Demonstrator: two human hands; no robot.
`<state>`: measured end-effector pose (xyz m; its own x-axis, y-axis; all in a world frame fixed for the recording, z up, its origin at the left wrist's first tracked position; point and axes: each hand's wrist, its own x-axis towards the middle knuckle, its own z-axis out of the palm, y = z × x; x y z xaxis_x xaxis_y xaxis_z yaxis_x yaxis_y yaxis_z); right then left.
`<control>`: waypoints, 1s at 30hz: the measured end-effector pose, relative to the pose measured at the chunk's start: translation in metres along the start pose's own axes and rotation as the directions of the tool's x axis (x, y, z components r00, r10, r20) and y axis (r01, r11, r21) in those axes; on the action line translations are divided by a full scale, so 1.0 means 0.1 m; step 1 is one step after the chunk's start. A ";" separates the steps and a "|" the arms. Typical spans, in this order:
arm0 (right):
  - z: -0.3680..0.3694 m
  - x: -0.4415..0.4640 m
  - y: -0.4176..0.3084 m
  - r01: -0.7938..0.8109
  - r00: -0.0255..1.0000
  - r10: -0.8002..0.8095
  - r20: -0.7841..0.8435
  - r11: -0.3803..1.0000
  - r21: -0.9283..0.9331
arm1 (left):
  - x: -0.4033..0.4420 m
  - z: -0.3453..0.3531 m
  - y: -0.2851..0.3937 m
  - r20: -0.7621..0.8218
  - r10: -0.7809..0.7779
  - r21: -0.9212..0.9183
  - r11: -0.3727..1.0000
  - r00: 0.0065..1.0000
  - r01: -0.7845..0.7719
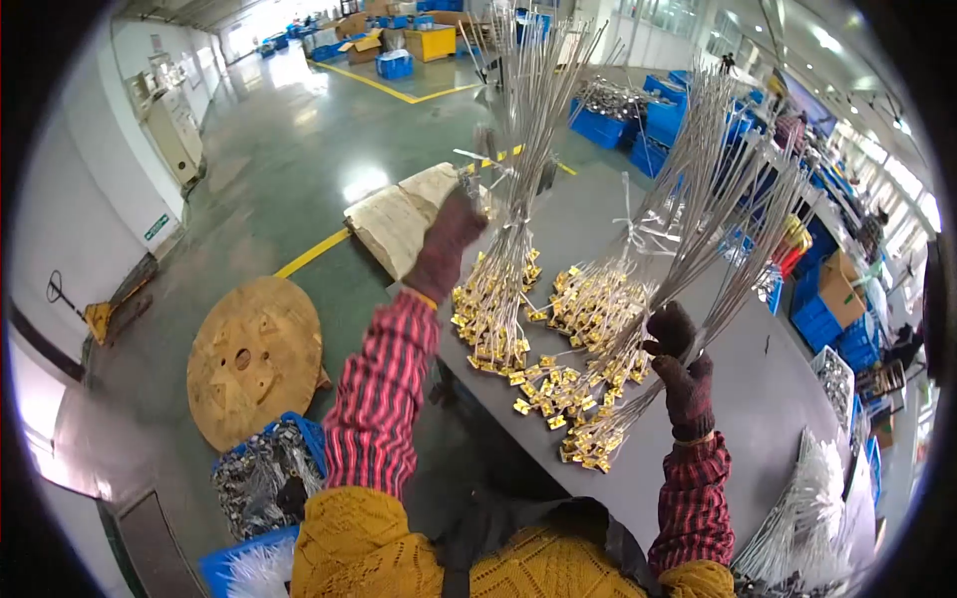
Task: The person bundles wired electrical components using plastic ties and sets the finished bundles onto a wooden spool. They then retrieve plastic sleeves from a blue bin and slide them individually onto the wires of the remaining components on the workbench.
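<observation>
Bundles of thin, silvery wires stand on the grey table, with gold-coloured metal ends at the bottom. My left hand (pixel 451 239), in a dark knitted glove, is raised beside the tall left wire bundle (pixel 523 149). Its fingers look closed near a pale strip; what they hold is hidden. My right hand (pixel 686 384), gloved too, has its fingers curled around the lower part of the leaning right wire bundle (pixel 738 234). Between them a middle group of gold ends (pixel 598 304) rests on the table, its wires gathered by a clear tie (pixel 628 214).
The grey table (pixel 743 419) has white wires (pixel 807 518) at its right end. To the left are a wooden spool disc (pixel 254 359), a blue crate (pixel 311 439) of metal parts and a cloth-covered surface (pixel 394 224). More blue crates (pixel 598 125) stand behind the table.
</observation>
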<state>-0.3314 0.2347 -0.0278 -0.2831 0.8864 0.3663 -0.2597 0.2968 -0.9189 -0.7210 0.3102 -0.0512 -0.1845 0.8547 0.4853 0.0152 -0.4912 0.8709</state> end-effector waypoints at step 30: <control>-0.05 0.82 0.18 -0.006 0.977 -0.079 -0.198 0.919 -0.395 | 1.05 1.34 -0.27 0.371 0.131 -0.128 0.988 0.919 -0.089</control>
<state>-0.3542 0.3146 -0.0147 -0.0731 0.9130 0.4015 0.1276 0.4078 -0.9041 -0.6087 0.4360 -0.0136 0.1965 0.7836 0.5893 -0.0945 -0.5831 0.8069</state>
